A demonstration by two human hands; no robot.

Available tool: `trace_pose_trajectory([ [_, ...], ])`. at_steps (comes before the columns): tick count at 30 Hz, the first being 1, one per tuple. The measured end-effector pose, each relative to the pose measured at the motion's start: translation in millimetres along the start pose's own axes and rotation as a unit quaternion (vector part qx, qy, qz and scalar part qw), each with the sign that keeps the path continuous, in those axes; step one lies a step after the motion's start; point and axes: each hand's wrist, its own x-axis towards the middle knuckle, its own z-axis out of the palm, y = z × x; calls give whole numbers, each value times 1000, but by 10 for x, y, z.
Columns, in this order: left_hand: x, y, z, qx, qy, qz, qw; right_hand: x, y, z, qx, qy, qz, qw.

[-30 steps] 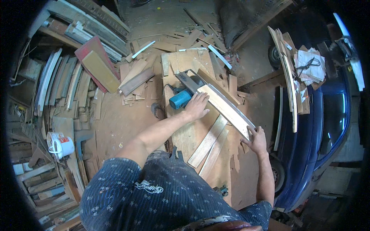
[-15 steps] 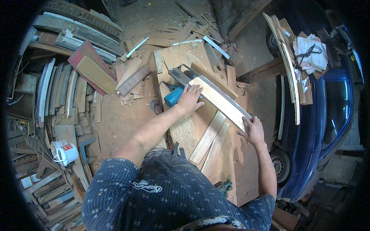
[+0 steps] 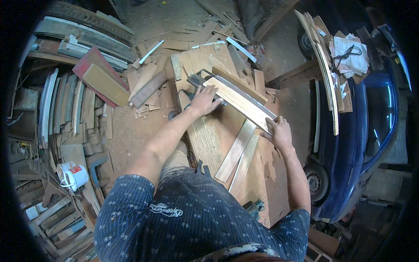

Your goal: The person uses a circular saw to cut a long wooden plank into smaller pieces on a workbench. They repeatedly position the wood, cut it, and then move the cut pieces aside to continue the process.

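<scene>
A pale wooden board (image 3: 242, 104) lies slantwise on a dark, flat-bedded power tool (image 3: 196, 80), which looks like an upturned electric planer. My left hand (image 3: 203, 100) is on the board's far left end, fingers over its face and thumb apart; it hides most of the tool's body. At the near right end, my right hand (image 3: 279, 132) grips the same board between fingers and thumb. Behind the board runs a wooden fence strip (image 3: 244, 87) with a grey edge beside it. Below, two loose planks (image 3: 235, 153) rest on the wooden workbench (image 3: 205, 139).
Wood offcuts (image 3: 148, 87) litter the floor past the bench. Stacked timber (image 3: 65, 100) and a white bucket (image 3: 74, 175) stand left. A blue car (image 3: 349, 161) is at the right, with boards and papers (image 3: 349, 54) above it. A green tool (image 3: 254, 208) sits near my waist.
The board has slid a little toward the far left along the tool, both hands moving with it. My left hand now covers the tool's blue body. The view has shifted slightly.
</scene>
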Motion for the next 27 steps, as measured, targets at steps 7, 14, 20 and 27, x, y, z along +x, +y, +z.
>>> trace_pose_trajectory([
  [7,11,-237,20,-11,22,2,1000,67,-241,186,-40,73,-95,992],
  [14,30,-431,48,-24,27,-9,999,248,-422,416,-101,93,-137,981],
  [20,30,-285,91,-12,47,-82,995,434,-587,504,-127,113,-147,974],
  [27,-63,-15,77,-35,68,-44,996,634,-771,560,-172,112,-129,970],
])
